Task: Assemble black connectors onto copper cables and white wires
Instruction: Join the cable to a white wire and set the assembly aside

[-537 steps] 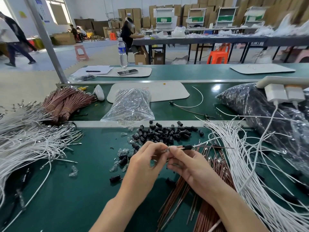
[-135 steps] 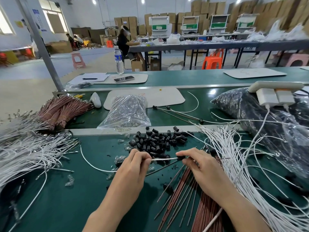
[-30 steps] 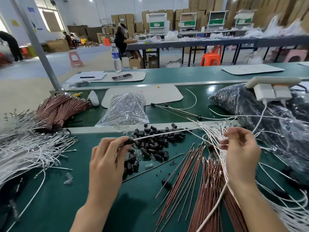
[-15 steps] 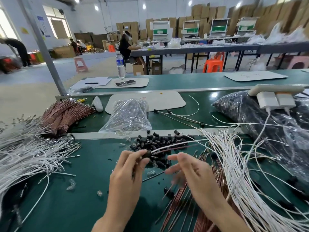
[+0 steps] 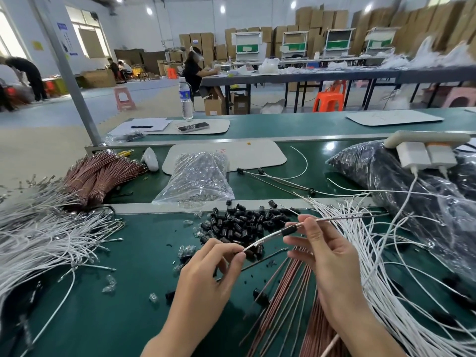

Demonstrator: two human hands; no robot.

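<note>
Connector [image 5: 289, 231] threaded on a white wire [image 5: 265, 238], held over your green tabletop [image 5: 103, 323].
Your left hand [image 5: 213, 271] pinches the wire's end, your right hand [image 5: 327, 256] pinches it beside the connector; copper cables [image 5: 283, 300] lie by the front edge, boxes [image 5: 316, 20] line the back wall.

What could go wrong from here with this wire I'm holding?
1. The connector sits partway along the wire, between the left hand and the right hand. It could slide or seat badly.
2. The wire runs on across the white wire pile. Pulling it may drag or tangle others.
3. Both hands work just over the loose connectors. A brush could scatter them.
</note>
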